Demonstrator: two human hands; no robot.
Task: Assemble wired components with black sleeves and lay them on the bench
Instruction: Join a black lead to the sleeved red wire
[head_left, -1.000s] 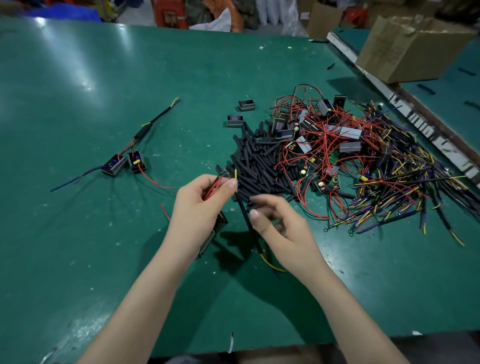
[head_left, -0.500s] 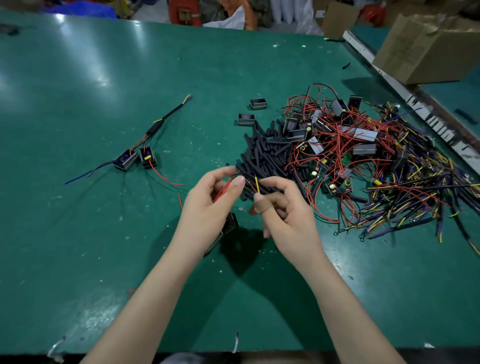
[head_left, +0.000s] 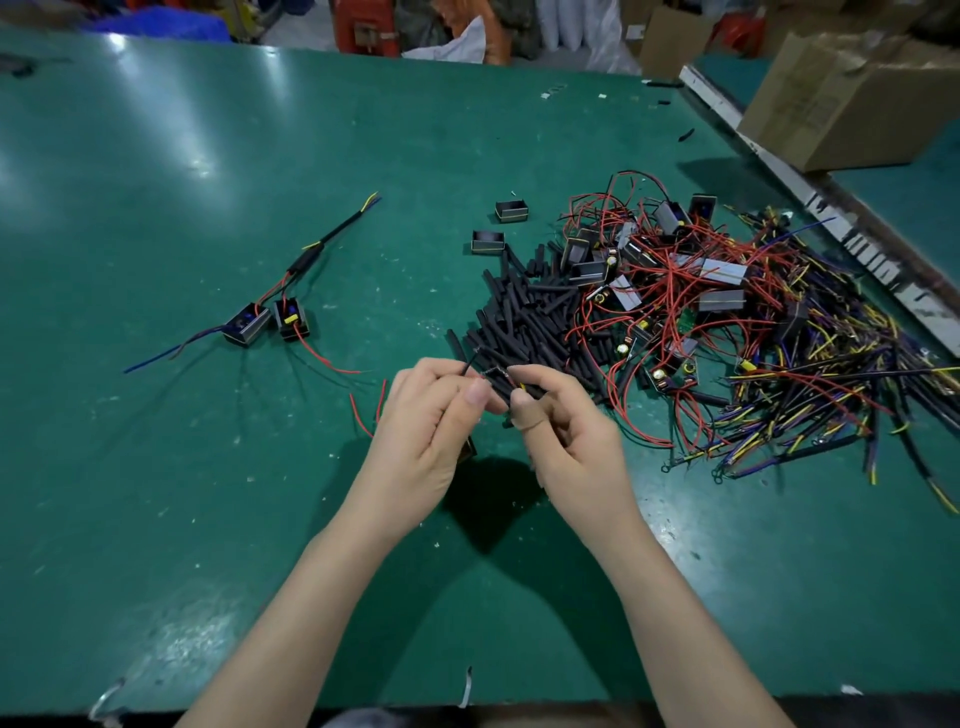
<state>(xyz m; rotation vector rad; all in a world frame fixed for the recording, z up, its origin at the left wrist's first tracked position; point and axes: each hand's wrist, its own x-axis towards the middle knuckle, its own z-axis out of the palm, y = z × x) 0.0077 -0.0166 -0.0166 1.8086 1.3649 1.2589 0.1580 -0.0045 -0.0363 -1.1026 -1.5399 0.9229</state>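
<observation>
My left hand (head_left: 423, 431) pinches a red wire whose small black component (head_left: 467, 448) hangs below the palm, mostly hidden. My right hand (head_left: 563, 436) pinches a black sleeved wire with a yellow tip (head_left: 521, 387) right beside the left fingertips. Both hands are raised just in front of a heap of black sleeves (head_left: 524, 322). To its right lies a tangle of red-wired components (head_left: 670, 280) and dark yellow-tipped wires (head_left: 831, 384). Two assembled components with a black sleeve (head_left: 283, 317) lie on the green bench (head_left: 156, 467) at the left.
Two small black box housings (head_left: 488, 241) (head_left: 511, 211) lie apart behind the sleeve heap. A cardboard box (head_left: 852, 98) stands at the far right beyond a metal rail (head_left: 810, 192). More boxes and bags sit behind the bench's far edge.
My right hand came up from the bench with the yellow-tipped wire and met my left hand. The two sets of fingertips now almost touch.
</observation>
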